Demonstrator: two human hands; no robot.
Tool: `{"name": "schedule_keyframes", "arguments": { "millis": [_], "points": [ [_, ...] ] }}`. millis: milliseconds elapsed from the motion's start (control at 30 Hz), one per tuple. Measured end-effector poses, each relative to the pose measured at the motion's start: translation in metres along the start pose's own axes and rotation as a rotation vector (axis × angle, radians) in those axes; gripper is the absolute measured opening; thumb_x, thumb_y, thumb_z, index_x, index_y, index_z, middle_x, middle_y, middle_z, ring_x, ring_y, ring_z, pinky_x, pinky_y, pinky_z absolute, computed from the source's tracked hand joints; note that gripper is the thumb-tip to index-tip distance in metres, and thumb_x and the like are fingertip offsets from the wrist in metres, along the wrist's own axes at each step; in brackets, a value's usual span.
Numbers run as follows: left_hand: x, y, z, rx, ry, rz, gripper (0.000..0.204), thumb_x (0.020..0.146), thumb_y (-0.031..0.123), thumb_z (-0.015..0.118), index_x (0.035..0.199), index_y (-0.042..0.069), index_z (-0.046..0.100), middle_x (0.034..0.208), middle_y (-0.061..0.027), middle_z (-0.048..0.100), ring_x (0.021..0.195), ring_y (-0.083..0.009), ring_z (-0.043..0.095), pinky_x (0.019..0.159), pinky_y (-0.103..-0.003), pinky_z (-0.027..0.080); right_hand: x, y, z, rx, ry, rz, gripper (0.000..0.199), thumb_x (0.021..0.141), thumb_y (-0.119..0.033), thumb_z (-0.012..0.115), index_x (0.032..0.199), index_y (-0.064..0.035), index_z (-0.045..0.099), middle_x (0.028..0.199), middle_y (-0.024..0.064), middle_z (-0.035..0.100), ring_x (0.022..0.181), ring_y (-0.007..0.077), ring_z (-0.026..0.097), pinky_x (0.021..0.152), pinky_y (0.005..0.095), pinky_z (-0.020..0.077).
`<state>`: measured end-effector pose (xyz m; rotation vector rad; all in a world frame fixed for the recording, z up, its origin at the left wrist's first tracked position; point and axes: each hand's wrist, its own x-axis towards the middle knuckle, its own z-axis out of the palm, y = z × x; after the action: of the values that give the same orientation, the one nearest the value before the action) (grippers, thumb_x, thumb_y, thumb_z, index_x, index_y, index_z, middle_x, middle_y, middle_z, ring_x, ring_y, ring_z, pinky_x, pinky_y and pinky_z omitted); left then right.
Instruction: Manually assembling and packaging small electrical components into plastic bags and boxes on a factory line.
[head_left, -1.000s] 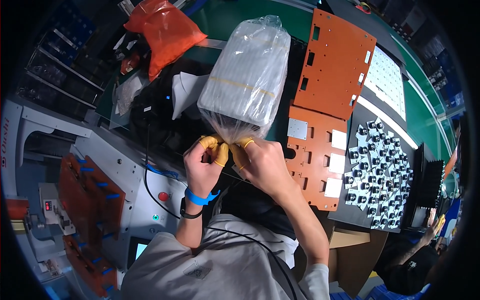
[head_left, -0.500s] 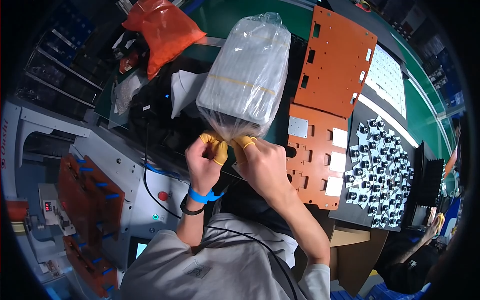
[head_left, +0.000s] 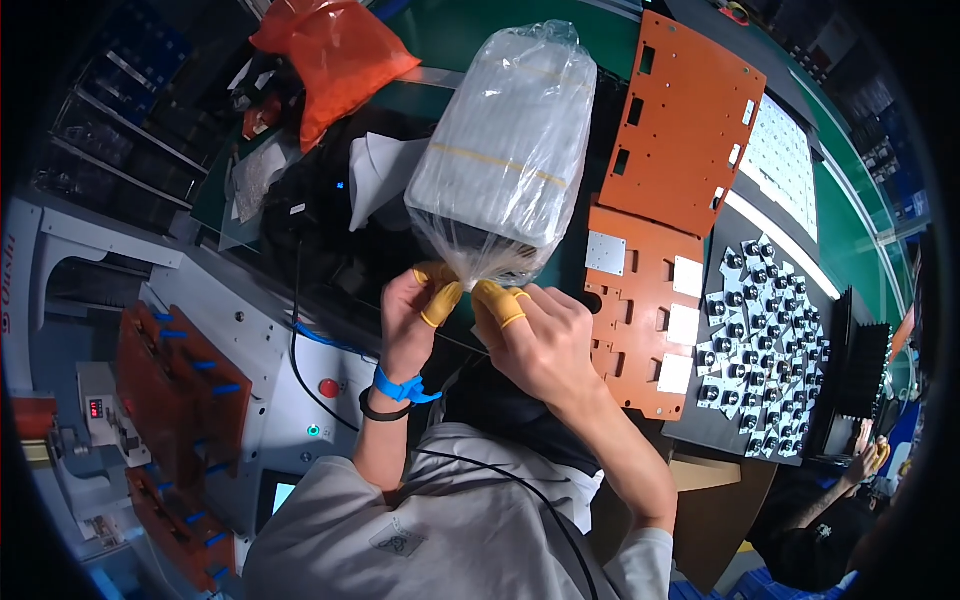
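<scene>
A clear plastic bag (head_left: 510,150) packed with stacked white parts and bound by a yellow band stands on end over the dark bench. My left hand (head_left: 415,310) and my right hand (head_left: 540,335) both pinch the bag's gathered neck at its near end. Yellow finger cots cover my fingertips. A blue strap and a black band circle my left wrist.
An orange bag (head_left: 335,55) lies at the far left. Two orange plates (head_left: 685,120) with cut-outs lie to the right, beside a black tray (head_left: 765,345) of several small metal parts. A grey machine (head_left: 180,340) with a red button stands at my left. Another person's hand (head_left: 868,455) shows at lower right.
Both hands stay pinched on the bag's neck. The bag has tilted slightly and shifted a little to the right.
</scene>
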<state>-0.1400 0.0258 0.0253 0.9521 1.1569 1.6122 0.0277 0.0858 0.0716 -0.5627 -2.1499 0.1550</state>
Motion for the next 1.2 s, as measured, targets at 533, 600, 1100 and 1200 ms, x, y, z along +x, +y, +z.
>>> {"name": "schedule_keyframes", "arguments": {
  "millis": [533,600,1100,1200],
  "points": [
    [0.004,0.010,0.000,-0.009,-0.090,0.030,0.016,0.094,0.007,0.066,0.106,-0.003,0.065,0.095,0.0001,0.068,0.085,-0.0042,0.060,0.078,-0.019,0.048,0.017,0.016,-0.019,-0.127,-0.273,-0.235,0.019,0.060,-0.005,0.069,0.074,-0.0043,0.056,0.067,0.0035,0.049,0.062,0.0197,0.056,0.055,0.0331,0.0480],
    [0.007,0.008,-0.001,-0.047,-0.116,-0.043,0.016,0.094,0.007,0.066,0.107,-0.003,0.065,0.095,-0.0001,0.068,0.085,-0.0043,0.061,0.078,-0.019,0.048,0.018,0.018,-0.022,-0.168,-0.295,-0.275,0.017,0.063,-0.006,0.068,0.075,-0.0045,0.056,0.068,0.0030,0.049,0.063,0.0190,0.056,0.056,0.0321,0.0479],
    [0.006,0.015,0.008,0.138,0.004,0.060,0.015,0.095,0.003,0.065,0.107,-0.004,0.064,0.092,0.0007,0.066,0.081,-0.0026,0.058,0.072,-0.018,0.047,0.017,0.014,-0.015,-0.306,-0.372,-0.299,0.017,0.072,-0.014,0.069,0.082,-0.0043,0.058,0.072,0.0025,0.052,0.069,0.0174,0.060,0.063,0.0298,0.0500],
    [0.008,0.017,0.005,0.152,0.009,0.031,0.013,0.094,0.000,0.063,0.107,-0.004,0.064,0.091,0.0007,0.067,0.081,-0.0029,0.058,0.071,-0.018,0.047,0.019,0.010,-0.012,-0.325,-0.426,-0.296,0.017,0.073,-0.014,0.068,0.082,-0.0040,0.058,0.073,0.0026,0.053,0.070,0.0174,0.062,0.064,0.0293,0.0510]
  ]
}}
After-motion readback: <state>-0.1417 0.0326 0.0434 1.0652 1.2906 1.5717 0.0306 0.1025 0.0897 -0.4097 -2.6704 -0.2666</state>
